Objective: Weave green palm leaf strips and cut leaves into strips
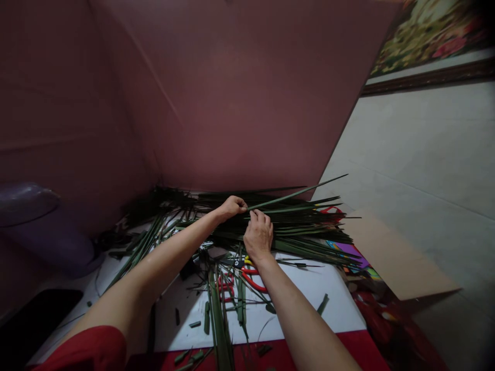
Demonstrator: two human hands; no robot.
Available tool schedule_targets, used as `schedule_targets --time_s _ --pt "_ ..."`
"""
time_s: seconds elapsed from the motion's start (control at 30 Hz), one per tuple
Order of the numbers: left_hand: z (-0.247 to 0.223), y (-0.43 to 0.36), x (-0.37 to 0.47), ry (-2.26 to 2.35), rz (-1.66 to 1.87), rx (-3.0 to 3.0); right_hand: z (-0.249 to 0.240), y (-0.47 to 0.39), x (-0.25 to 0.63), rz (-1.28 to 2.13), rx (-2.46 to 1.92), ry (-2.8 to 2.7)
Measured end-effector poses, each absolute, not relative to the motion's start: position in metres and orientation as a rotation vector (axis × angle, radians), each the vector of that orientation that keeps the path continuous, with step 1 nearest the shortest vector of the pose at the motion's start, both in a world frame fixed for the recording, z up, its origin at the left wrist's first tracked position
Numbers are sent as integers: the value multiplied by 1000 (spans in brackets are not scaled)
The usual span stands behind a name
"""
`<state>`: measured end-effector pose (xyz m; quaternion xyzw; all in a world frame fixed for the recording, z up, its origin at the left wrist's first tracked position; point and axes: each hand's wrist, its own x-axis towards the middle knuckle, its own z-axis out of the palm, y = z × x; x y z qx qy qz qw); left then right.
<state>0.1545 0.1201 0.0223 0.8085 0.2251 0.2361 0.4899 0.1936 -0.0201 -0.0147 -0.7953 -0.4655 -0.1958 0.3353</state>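
Observation:
My left hand point(234, 206) is closed in a pinch on the end of a long green leaf strip point(299, 192), which slants up to the right above the others. Just beside it, my right hand point(259, 233) has its fingers bent together over the heap of long, narrow leaves point(305, 226). Its thumb is hidden, and what lies under its fingertips does not show clearly. Below the hands, scissors with red and yellow handles point(253, 281) lie partly behind my right wrist. A second red-handled pair point(226, 286) rests among cut leaf pieces.
Leaf scraps point(207, 317) litter the white table top point(185, 335) with its red front edge. At left are a purple plastic-wrapped object point(42, 232) and a dark flat object point(42, 309). A cardboard sheet point(402, 257) stands at right. A pink panel point(240, 103) rises behind.

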Motion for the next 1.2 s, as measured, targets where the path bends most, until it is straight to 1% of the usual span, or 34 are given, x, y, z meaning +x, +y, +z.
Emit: schedule_targets --time_s 0.43,0.87,1.07,1.2 --pt "43 134 127 581 457 2011 -15 -21 193 -494 -2125 -1214" --pt "41 138 88 625 414 2194 -17 -21 194 -502 -2093 -1186" --pt "50 115 81 472 211 2690 -18 -19 195 -507 -2092 -1161" --pt "57 103 78 558 -45 2925 -17 -19 195 -518 -2078 -1154"
